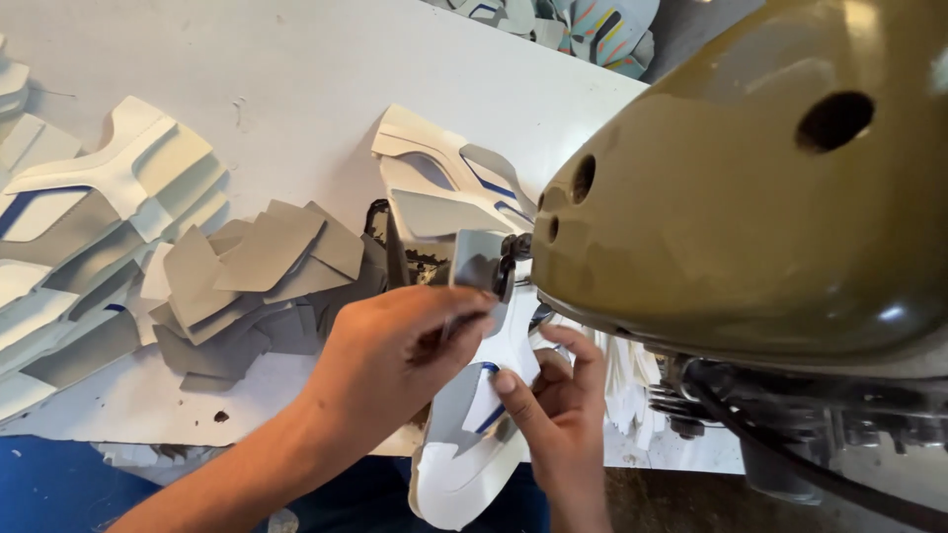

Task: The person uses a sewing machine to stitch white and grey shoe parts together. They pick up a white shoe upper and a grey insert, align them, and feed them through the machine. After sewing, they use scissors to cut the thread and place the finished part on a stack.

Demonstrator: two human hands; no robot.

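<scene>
Olive-green sewing machine head (750, 197), heap of grey cut pieces (257, 276), stacked white pieces (89, 227), white table (296, 69)

No packages, labels, signs or screens show anywhere, from twelve o'clock round to six.

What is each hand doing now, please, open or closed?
Left hand: closed, pinching a grey piece at the machine.
Right hand: closed on the white shoe upper.
</scene>
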